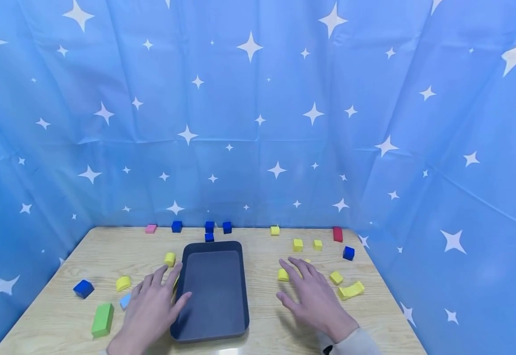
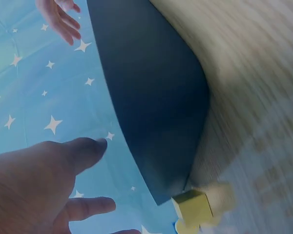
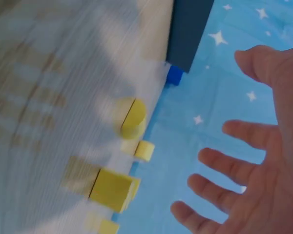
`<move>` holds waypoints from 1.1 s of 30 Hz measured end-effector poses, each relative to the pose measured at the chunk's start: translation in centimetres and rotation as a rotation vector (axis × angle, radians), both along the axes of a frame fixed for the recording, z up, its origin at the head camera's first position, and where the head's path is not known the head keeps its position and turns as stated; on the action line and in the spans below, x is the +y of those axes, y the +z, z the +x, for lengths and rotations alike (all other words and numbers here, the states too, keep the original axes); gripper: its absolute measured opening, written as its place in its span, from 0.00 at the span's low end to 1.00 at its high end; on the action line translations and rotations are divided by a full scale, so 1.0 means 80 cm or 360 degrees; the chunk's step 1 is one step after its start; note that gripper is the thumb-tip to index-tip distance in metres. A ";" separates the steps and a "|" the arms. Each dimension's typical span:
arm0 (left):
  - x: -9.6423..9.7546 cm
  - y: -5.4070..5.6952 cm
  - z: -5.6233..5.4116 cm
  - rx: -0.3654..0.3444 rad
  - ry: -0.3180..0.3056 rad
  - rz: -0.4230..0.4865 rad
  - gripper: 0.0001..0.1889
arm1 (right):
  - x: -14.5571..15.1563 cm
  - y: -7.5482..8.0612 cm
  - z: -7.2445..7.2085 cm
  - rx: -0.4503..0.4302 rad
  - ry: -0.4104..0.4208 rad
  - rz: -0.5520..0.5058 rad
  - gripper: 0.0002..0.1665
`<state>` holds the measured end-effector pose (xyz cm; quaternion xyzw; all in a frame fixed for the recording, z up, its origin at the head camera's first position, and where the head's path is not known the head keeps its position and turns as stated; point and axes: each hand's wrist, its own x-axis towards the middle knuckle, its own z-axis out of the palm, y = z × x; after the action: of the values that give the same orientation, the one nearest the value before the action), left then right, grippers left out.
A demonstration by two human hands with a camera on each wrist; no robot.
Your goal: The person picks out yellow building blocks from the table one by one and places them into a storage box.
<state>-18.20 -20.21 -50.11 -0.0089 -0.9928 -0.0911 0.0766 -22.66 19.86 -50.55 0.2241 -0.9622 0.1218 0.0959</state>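
Note:
A dark grey rectangular tray [image 1: 215, 291] lies on the wooden table. My left hand [image 1: 153, 303] hovers at the tray's left side with spread fingers, its thumb over the rim; it holds nothing. In the left wrist view the tray's side wall [image 2: 151, 92] stands close to that hand [image 2: 49, 175], with a yellow block [image 2: 193, 207] by its corner. My right hand [image 1: 313, 298] is above the table right of the tray, fingers spread and holding nothing. Nearest to it are a yellow rounded block [image 1: 283, 275] and a yellow cube [image 1: 336, 278].
Left of the tray lie a green block [image 1: 102, 320], a blue cube [image 1: 83, 289] and a yellow rounded block [image 1: 123, 283]. Along the back are several blue cubes [image 1: 177, 227], a pink block [image 1: 151, 229] and a red block [image 1: 337, 234]. A starry blue curtain [image 1: 249, 123] surrounds the table.

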 end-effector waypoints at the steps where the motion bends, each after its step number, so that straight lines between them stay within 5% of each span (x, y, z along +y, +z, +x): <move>1: 0.002 0.000 0.000 0.0007 -0.0002 0.0001 0.42 | -0.003 0.001 0.000 -0.0004 0.0007 -0.0014 0.46; 11: 0.021 -0.010 -0.001 0.0045 -0.0031 0.0058 0.33 | -0.040 0.009 0.004 -0.0136 0.0040 -0.0107 0.40; 22: 0.029 -0.018 -0.011 -0.0053 -0.0019 0.0214 0.28 | -0.073 0.005 0.003 -0.0382 0.0236 -0.0326 0.36; 33: 0.025 -0.022 -0.016 0.0077 -0.0194 0.0232 0.22 | -0.094 -0.004 -0.004 -0.0589 0.0311 -0.0524 0.36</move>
<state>-19.50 -18.21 -51.85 -0.0659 -0.9791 -0.1674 0.0953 -22.98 12.33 -50.88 0.2711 -0.9044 0.3242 -0.0588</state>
